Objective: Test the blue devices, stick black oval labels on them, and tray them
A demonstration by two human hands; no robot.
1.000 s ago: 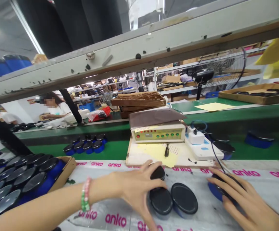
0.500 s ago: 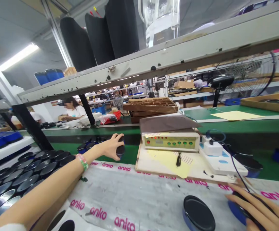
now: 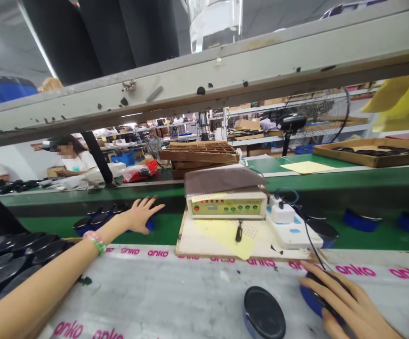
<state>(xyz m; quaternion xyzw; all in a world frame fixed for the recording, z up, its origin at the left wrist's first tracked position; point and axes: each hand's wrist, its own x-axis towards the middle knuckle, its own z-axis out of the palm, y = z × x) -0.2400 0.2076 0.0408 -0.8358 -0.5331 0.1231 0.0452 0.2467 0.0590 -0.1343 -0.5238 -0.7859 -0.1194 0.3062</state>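
My left hand (image 3: 141, 217) reaches over the green belt, its fingers spread apart. A blue round part (image 3: 150, 225) lies under and beside that hand on the belt, partly hidden by it. On the wrapped bench, my right hand (image 3: 347, 301) grips a round blue part with a black top (image 3: 310, 296), the fingers laid across the top and the thumb at the near side. Left of it stands a similar black-topped round part (image 3: 263, 313), untouched. More such parts (image 3: 98, 217) sit on the belt just left of my left hand.
Rows of black-topped parts (image 3: 13, 263) fill the left side. A control box (image 3: 227, 207) and a white power strip (image 3: 294, 226) sit on a board beyond the bench. A shelf beam (image 3: 197, 84) crosses overhead. Another person (image 3: 72, 155) works at the far left.
My left hand has let go of the round part on the belt, and its fingers have spread. The view has swung right. My right hand stays on its part.
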